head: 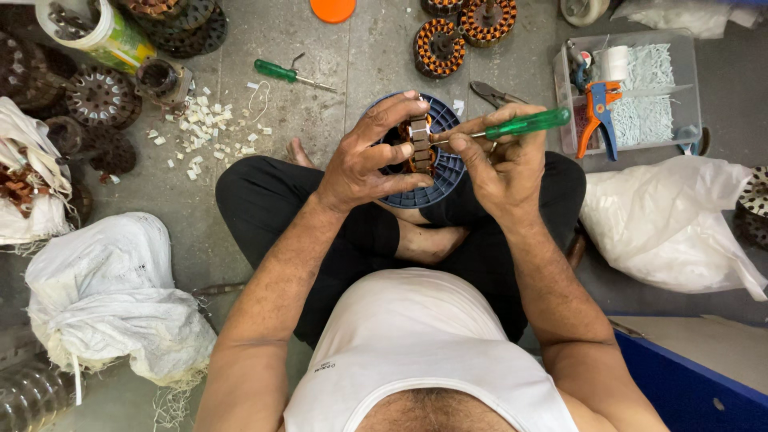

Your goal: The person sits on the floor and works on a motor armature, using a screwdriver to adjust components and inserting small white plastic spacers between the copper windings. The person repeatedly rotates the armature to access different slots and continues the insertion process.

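Person sits cross-legged on grey concrete floor (pixel 352 56); work held over lap, just above frame centre. Left hand (pixel 364 160) closed round a small steel-laminated motor stator w/ copper windings (pixel 419 144), thumb at 6 o'clock side, fingers curled over 12 o'clock edge. Stator sits on a round blue ribbed plastic disc (pixel 448 172), which rests on the leg. Right hand (pixel 500 164) closed on a green-handled screwdriver (pixel 524 124), handle pointing to 2 o'clock, metal tip in at stator's 3 o'clock side. Judgement: stator likely dense & heavy for its size, rigid stack, so grip by outer steel rim holds firm; copper wire prob. thin & easily nicked, so keep fingers & tip off the coils. Handle looks smooth, may slip. Disc looks light & stiff. Around: second green screwdriver (pixel 284 74) at 10 o'clock beside scattered white bits (pixel 204 132); wound stators (pixel 438 46) at 12; clear plastic tray of white pieces (pixel 692 88) w/ orange-blue hand tool (pixel 598 112) at 2; white sacks at 3 (pixel 672 224) and 8 (pixel 112 288).
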